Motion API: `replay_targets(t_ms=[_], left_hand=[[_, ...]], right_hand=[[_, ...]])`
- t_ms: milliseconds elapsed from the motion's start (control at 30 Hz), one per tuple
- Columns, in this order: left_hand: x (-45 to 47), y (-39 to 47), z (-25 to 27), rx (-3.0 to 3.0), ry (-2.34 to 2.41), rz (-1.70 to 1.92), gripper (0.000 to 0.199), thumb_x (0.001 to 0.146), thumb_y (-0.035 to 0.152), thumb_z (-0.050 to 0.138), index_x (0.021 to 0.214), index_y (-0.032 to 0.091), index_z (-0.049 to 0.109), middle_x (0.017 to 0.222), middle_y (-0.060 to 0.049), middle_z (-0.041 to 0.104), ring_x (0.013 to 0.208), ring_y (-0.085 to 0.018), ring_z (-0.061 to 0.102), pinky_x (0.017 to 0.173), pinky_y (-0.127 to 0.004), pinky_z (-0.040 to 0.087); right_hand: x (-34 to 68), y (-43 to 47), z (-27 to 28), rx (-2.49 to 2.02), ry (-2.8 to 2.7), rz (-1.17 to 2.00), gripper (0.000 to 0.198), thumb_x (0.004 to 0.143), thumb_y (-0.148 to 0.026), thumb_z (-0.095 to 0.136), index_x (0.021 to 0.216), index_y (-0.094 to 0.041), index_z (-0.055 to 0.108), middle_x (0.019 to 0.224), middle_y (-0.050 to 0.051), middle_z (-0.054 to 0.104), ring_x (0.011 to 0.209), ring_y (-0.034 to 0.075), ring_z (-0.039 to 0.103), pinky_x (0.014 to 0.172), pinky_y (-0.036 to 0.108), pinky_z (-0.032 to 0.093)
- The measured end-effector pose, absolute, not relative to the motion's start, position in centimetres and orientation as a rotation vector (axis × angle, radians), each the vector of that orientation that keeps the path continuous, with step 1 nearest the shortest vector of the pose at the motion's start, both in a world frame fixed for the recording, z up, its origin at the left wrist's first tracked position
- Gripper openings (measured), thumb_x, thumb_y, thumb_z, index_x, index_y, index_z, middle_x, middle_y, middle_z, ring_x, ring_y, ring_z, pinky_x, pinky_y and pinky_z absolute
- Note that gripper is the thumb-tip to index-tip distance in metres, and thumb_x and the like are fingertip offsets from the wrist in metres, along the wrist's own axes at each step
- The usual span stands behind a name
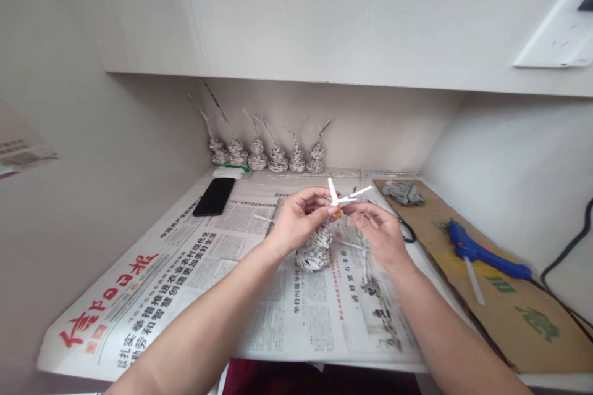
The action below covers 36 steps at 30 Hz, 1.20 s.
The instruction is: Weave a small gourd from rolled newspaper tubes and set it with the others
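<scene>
My left hand is closed around the upper part of a gourd-shaped piece woven from rolled newspaper, tilted above the newspaper sheet. By the left thumb tip shows a small orange bit. White paper strips fan out from the top of the woven piece. At their right side, my right hand has thumb and fingers pinched together at a strip; the exact contact is partly hidden by the fingers.
Several small woven paper gourds line the back wall. A black phone lies on the newspaper. At right, a blue glue gun and a grey cloth rest on cardboard. Black-handled scissors sit behind my right hand.
</scene>
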<state>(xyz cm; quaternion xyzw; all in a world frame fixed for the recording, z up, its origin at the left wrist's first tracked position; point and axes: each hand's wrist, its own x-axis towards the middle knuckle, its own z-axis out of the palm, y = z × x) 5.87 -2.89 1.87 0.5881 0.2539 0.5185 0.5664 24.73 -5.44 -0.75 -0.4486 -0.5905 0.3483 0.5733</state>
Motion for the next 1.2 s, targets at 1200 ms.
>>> replay_targets(t_ms=[1200], left_hand=[[6.5, -1.6, 0.4, 1.125, 0.365, 1.206, 0.035, 0.081, 0.048, 0.074, 0.093, 0.017, 0.062, 0.089, -0.003, 0.068, 0.082, -0.013, 0.062, 0.081, -0.025, 0.047]], right_hand=[[21.5, -5.1, -1.1, -1.01, -1.327, 1.22, 0.059, 0.076, -0.044, 0.081, 0.128, -0.027, 0.06, 0.085, 0.0, 0.072, 0.082, 0.02, 0.069, 0.078, 0.034, 0.056]])
